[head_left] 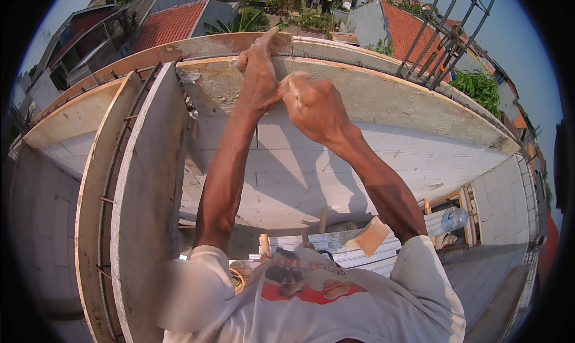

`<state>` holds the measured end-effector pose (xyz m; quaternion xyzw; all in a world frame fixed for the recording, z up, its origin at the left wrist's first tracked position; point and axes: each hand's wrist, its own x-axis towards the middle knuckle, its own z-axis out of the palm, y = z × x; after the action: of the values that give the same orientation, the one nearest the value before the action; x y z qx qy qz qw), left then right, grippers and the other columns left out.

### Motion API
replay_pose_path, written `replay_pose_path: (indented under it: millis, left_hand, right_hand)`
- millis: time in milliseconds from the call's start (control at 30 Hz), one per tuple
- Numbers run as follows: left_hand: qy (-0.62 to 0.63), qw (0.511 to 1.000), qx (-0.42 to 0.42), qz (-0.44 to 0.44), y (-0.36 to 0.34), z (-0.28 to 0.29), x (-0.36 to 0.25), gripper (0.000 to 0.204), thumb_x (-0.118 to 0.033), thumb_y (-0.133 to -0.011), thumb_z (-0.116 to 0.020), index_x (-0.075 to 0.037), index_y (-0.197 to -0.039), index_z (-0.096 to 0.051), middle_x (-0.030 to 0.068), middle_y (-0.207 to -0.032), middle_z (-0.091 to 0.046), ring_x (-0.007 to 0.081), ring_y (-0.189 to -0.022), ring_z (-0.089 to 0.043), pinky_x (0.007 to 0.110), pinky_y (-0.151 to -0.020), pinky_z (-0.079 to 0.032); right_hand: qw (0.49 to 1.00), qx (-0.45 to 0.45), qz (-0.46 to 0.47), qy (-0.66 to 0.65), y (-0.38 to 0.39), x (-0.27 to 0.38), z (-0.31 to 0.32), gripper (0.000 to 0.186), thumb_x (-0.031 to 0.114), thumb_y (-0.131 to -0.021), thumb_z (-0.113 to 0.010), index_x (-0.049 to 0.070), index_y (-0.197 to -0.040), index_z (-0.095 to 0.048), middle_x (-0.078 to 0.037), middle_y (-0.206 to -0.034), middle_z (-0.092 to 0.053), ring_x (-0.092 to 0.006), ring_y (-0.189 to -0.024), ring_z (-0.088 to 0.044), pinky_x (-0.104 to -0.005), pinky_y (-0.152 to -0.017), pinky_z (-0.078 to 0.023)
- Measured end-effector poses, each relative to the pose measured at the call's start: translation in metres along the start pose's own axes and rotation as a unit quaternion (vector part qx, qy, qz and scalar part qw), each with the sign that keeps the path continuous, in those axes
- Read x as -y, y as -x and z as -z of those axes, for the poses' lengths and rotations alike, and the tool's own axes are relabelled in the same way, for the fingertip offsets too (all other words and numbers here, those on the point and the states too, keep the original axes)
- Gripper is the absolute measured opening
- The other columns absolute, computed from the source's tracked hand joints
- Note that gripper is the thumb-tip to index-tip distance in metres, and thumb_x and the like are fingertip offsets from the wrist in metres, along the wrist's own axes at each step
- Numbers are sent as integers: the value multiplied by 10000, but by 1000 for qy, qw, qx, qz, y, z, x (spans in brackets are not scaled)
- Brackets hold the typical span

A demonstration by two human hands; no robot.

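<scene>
My left hand (259, 79) reaches over the top edge of a wooden formwork board (383, 97), with its fingers curled. What it grips is hidden. My right hand (315, 106) is closed into a fist just right of it, in front of the board's near face. The two hands meet at the left thumb, and anything inside the right fist does not show. Behind the near board, a steel reinforcing bar (344, 62) runs along the gap to a second, far board (218, 45).
On the left, two more boards (147, 181) run toward me with reinforcing bars between them. Upright column bars (440, 40) rise at the right. Below are a white block wall (383, 157), a loose wood piece (371, 236) and a plastic bottle (454, 219). Houses stand beyond.
</scene>
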<state>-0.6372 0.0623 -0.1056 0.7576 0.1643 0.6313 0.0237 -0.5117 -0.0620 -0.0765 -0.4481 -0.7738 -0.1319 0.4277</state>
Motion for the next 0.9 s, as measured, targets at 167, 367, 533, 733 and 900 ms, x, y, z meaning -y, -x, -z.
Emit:
replay_pose_path:
  millis: [167, 367, 533, 733, 900]
  left_hand:
    - [-145, 980, -128, -36, 8, -25, 3, 936, -418, -836, -928, -23, -1550, -468, 90, -1278, -657, 235, -1156, -614, 424, -1100, -346]
    - [-133, 975, -175, -29, 15, -39, 13, 835, -318, -890, -877, -58, -1532, -413, 50, -1268, -675, 222, -1130, -636, 437, -1152, -328]
    - [-76, 976, -205, -17, 18, -47, 24, 876, -275, -884, -882, -72, -1566, -370, 82, -1320, -660, 231, -1173, -649, 469, -1147, -378]
    - [-34, 972, -232, -12, 8, -36, 3, 1133, -251, -815, -947, -77, -1635, -185, 193, -1591, -386, 337, -1502, -432, 487, -1179, -460]
    - [-61, 953, -294, -44, 12, -48, 7, 1121, -249, -811, -958, -67, -1612, -195, 245, -1559, -328, 432, -1544, -317, 475, -1181, -469]
  right_hand:
    - [986, 104, 6, 129, -7, 11, 16, 151, 86, -933, -684, -5, -823, -635, -180, -644, -674, -400, -588, -698, -491, -558, -557]
    - [940, 257, 53, 219, -35, 18, 25, 187, 156, -915, -700, -21, -855, -687, -190, -601, -649, -377, -555, -697, -492, -535, -557]
    - [917, 325, 77, 216, -74, 31, 26, 215, 155, -890, -689, -35, -793, -716, -219, -625, -662, -388, -582, -704, -510, -560, -562]
    - [917, 381, 44, 114, -128, 22, 12, 250, 115, -861, -608, -86, -736, -689, -255, -674, -661, -425, -649, -672, -541, -665, -548]
    - [886, 448, 68, 93, -172, -1, -7, 213, 95, -823, -621, -88, -739, -687, -208, -638, -637, -329, -519, -532, -511, -550, -427]
